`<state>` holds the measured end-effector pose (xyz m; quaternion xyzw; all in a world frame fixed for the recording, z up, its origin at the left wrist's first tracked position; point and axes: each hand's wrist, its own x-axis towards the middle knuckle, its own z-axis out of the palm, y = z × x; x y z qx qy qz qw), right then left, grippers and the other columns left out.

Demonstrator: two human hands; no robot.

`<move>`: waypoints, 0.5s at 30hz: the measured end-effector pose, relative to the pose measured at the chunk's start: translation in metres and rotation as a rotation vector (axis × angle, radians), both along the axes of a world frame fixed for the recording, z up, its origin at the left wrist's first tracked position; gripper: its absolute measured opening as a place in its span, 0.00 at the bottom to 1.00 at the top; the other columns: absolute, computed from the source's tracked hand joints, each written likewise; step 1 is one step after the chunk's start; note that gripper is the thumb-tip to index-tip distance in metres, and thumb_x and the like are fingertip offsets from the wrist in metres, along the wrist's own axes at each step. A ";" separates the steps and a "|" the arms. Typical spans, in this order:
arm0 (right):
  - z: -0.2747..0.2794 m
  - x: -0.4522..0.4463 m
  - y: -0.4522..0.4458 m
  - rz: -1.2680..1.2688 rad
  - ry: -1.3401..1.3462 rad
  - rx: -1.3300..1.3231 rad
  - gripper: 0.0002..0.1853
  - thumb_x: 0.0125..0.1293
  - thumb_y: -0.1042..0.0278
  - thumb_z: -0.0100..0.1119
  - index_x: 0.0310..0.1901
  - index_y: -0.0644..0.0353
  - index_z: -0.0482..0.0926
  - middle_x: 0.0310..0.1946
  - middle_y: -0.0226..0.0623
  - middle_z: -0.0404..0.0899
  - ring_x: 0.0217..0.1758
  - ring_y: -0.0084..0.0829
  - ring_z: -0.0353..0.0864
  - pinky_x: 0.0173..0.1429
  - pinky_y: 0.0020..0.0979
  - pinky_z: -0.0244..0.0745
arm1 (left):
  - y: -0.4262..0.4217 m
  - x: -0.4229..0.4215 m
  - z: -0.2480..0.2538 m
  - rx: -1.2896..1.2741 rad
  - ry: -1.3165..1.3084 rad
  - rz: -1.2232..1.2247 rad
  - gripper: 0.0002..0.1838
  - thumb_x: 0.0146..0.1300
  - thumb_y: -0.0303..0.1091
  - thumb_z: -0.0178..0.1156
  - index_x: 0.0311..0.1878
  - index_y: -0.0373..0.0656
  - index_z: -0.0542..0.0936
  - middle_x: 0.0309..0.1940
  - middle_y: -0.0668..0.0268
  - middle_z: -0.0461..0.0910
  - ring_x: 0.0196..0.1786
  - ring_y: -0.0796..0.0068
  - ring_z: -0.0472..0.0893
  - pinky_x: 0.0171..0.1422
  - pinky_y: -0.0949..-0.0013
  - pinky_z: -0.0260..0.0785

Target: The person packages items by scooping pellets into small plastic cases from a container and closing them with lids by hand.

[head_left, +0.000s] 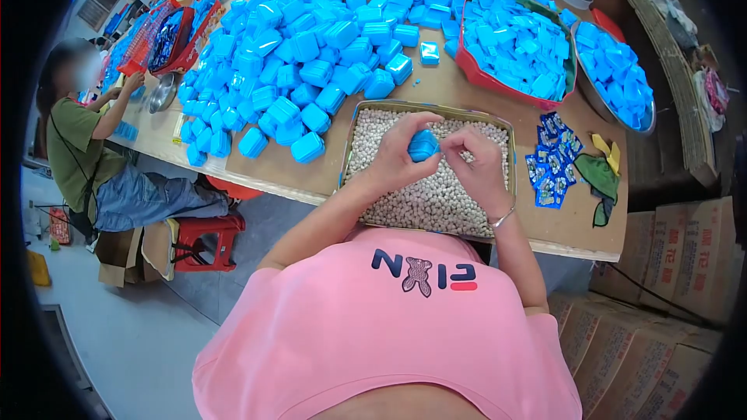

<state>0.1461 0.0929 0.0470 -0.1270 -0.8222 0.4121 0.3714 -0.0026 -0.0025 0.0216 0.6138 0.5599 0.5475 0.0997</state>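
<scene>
My left hand (pixel 398 154) is wrapped round a small blue case (pixel 423 145), held above a rectangular tray (pixel 347 157) of small pale round beads (pixel 420 201). Just right of the case, my right hand (pixel 472 157) has its thumb and fingertips pinched together; whatever they hold is too small to make out. A large heap of blue cases (pixel 303 70) lies beyond the tray. Blue printed packets (pixel 552 159) are spread to the right of it.
A red basket (pixel 465 62) and a metal bowl (pixel 650 126) hold blue pieces. Green cloth (pixel 597 179) lies at the right edge. A person in a green shirt (pixel 78 136) sits at the left beside a red stool (pixel 210 243). Cartons (pixel 677 257) stand at the right.
</scene>
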 end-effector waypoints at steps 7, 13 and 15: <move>-0.013 -0.006 -0.003 -0.001 0.066 0.045 0.07 0.52 0.85 0.60 0.29 0.62 0.74 0.29 0.38 0.77 0.33 0.36 0.80 0.37 0.32 0.75 | 0.002 0.004 -0.001 0.088 0.010 0.109 0.26 0.43 0.27 0.67 0.50 0.41 0.74 0.32 0.64 0.75 0.34 0.70 0.76 0.38 0.69 0.68; -0.014 -0.007 -0.005 0.044 0.123 0.157 0.08 0.53 0.85 0.59 0.29 0.61 0.72 0.29 0.39 0.77 0.34 0.37 0.81 0.36 0.33 0.75 | -0.001 0.006 0.005 0.195 0.122 0.129 0.20 0.39 0.28 0.66 0.40 0.41 0.77 0.30 0.59 0.77 0.32 0.60 0.78 0.36 0.64 0.69; -0.017 -0.005 -0.006 0.044 0.094 0.200 0.08 0.54 0.85 0.59 0.31 0.61 0.73 0.29 0.40 0.76 0.34 0.38 0.80 0.37 0.32 0.75 | -0.001 0.007 0.007 0.214 0.133 0.134 0.19 0.37 0.29 0.66 0.38 0.42 0.78 0.29 0.58 0.78 0.32 0.56 0.78 0.35 0.61 0.70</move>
